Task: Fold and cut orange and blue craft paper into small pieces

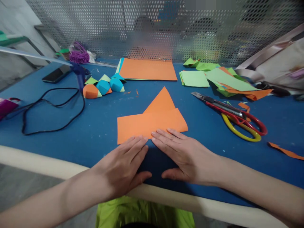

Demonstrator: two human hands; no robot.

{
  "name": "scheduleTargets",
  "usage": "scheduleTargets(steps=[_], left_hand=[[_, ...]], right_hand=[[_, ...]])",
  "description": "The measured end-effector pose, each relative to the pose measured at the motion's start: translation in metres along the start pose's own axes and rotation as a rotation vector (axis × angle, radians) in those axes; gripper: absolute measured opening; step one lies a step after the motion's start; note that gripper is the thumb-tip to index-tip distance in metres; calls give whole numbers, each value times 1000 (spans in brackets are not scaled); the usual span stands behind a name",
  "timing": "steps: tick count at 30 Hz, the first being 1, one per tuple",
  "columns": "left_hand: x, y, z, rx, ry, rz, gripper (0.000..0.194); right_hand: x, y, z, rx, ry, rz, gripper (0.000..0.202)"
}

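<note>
On blue tabletop [99, 120], near padded front edge: orange paper [152, 125], folded, triangular point sticking up behind a flat strip; left hand [125, 164] and right hand [182, 155] both press its near edge, fingers extended flat, not clenched, nothing grasped; scissors [242, 126] and box cutter [218, 106] to the right, cutter lying across scissors; orange sheet stack [148, 69] behind, small folded paper pieces [103, 87] back left

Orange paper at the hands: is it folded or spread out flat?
The orange paper is folded: a pointed part sticks out behind the straight-edged front layer.
</note>
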State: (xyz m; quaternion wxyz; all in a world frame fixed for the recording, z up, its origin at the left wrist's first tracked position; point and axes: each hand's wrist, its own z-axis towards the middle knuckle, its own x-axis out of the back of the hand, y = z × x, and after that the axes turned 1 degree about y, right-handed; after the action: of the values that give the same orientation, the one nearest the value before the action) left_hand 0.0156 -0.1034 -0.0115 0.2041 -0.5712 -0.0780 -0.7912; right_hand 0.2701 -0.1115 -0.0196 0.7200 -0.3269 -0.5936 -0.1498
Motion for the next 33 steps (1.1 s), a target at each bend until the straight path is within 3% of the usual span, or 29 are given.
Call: scheduleTargets(steps=[10,16,21,24,28,30,33], left_hand=[[16,3,-30,160,-29,-18,50],[16,0,-53,215,-32,6,52],[19,1,-54,225,-4,-24,50],[18,5,-39,180,28,-35,46],[11,6,-19,96,53,-96,47],[9,5,-17,114,56,-92,48],[9,2,-27,167,54,-56,46]], right_hand=[[-6,14,-48,-172,184,-293,83],[-4,16,-59,-185,245,-352,74],[11,3,-39,-198,280,-383,71],[13,-14,-9,-75,241,-312,71],[-4,-28,25,93,123,-98,82],[-11,-26,28,111,85,-42,85],[-10,-16,11,34,52,-32,84]])
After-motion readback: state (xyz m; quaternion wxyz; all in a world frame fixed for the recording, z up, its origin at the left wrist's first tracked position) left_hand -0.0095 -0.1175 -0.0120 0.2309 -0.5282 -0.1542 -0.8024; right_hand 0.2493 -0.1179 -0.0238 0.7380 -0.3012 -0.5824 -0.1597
